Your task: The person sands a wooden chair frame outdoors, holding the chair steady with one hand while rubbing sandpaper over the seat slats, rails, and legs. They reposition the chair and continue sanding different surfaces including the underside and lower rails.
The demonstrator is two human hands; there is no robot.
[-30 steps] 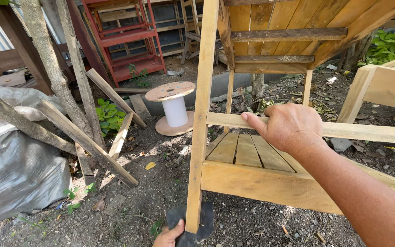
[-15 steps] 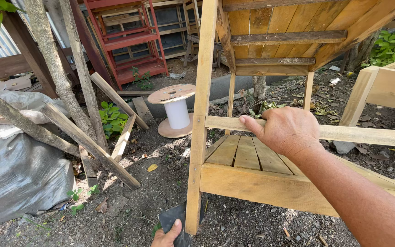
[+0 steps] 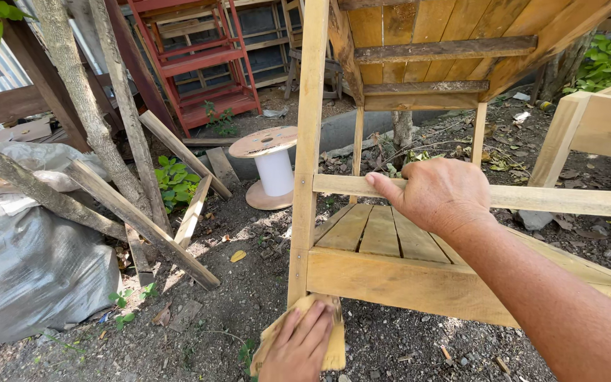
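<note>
Outdoors on bare dirt, right hand (image 3: 438, 194) is clamping the wooden frame's rail (image 3: 567, 200) steady — left hand (image 3: 298, 346), at 6 o'clock, is pressing sandpaper (image 3: 330, 339) against its leg (image 3: 304, 212)

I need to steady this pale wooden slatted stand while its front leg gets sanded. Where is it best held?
Probably the pale horizontal rail above the slatted shelf, gripped from above, as the right hand does. It is slim enough to wrap and clear of the left hand pressing tan sandpaper near the leg's foot.
</note>
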